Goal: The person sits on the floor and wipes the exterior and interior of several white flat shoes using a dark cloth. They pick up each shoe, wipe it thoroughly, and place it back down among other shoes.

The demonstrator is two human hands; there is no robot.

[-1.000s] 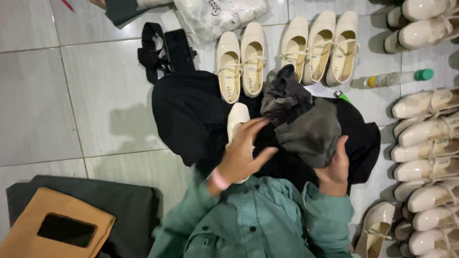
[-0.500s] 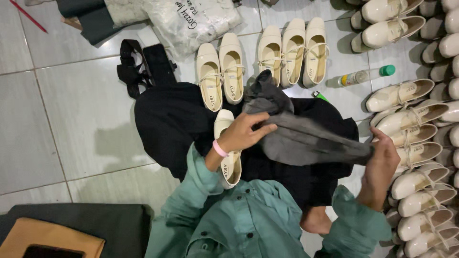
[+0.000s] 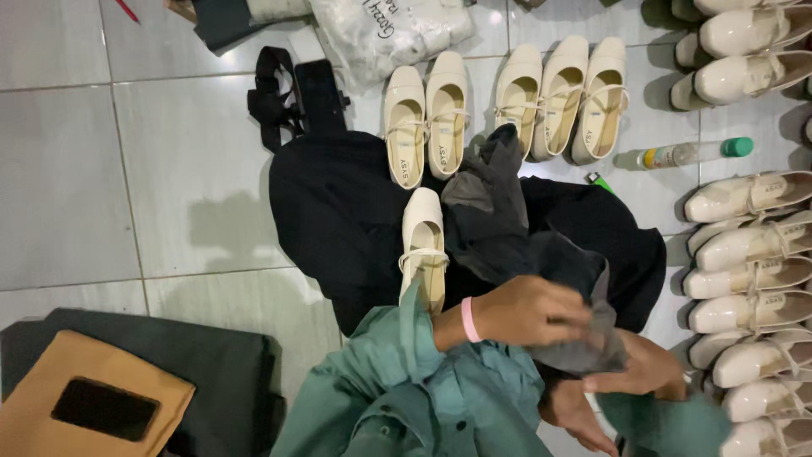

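Note:
My left hand (image 3: pixel 526 311), with a pink band on the wrist, is closed over a dark grey cloth (image 3: pixel 495 207) close to my body. My right hand (image 3: pixel 644 375) grips the same cloth from underneath, just right of the left hand. The cloth trails away from me across a black garment (image 3: pixel 338 211) spread over my lap and the floor. One cream flat shoe (image 3: pixel 423 245) lies on that black garment, just left of the cloth and touching neither hand. A bare foot (image 3: pixel 579 416) shows below my hands.
Several cream flat shoes (image 3: pixel 558 93) stand in a row at the top and more line the right edge (image 3: pixel 744 279). A clear bottle with a green cap (image 3: pixel 689 152), a white plastic bag (image 3: pixel 389 30), a black strap (image 3: pixel 292 97) and a brown envelope with a phone (image 3: pixel 93 406) lie around.
My right hand has come in from the far right to meet the left hand. The stretched grey cloth is now bunched between both hands, nearer my body.

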